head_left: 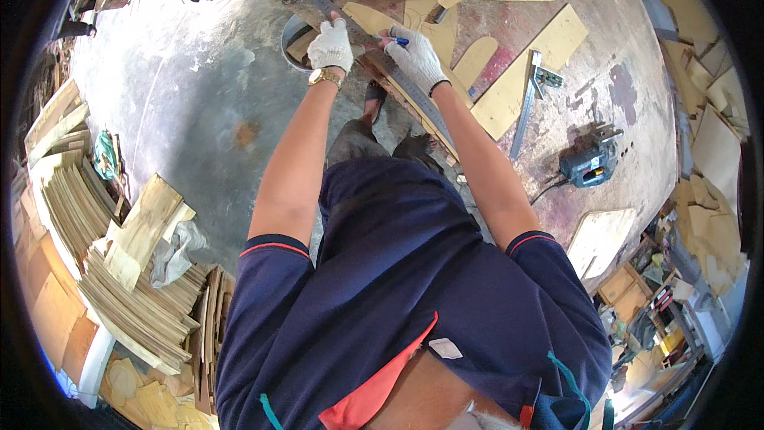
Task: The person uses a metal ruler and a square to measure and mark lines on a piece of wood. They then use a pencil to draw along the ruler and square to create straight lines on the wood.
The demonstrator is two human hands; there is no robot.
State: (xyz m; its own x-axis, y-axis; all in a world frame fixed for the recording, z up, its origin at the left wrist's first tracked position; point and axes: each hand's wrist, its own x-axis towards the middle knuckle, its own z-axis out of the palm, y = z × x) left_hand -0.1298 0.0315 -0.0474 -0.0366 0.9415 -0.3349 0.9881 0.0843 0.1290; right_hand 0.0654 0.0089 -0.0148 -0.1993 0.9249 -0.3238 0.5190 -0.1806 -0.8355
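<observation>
A long metal ruler (422, 98) lies slantwise along a narrow wooden board (398, 94) at the table's near edge. My left hand (330, 48), in a white knit glove, is closed at the ruler's far left part; its fingertips are partly hidden. My gloved right hand (416, 58) pinches a blue pen (401, 41) above the ruler, its tip pointing left. Just right of the ruler, thin tan wooden pieces (475, 61) with rounded ends lie on the worn table. Behind my left hand is a round opening or rim (288, 40), only partly visible.
To the right on the table (629, 48) lie a combination square (525, 103), a long tan board (557, 36) and a jigsaw (589, 161) with its cord. Stacks of thin wood sheets (135, 302) stand at the lower left. Wood scraps (708, 215) line the far right.
</observation>
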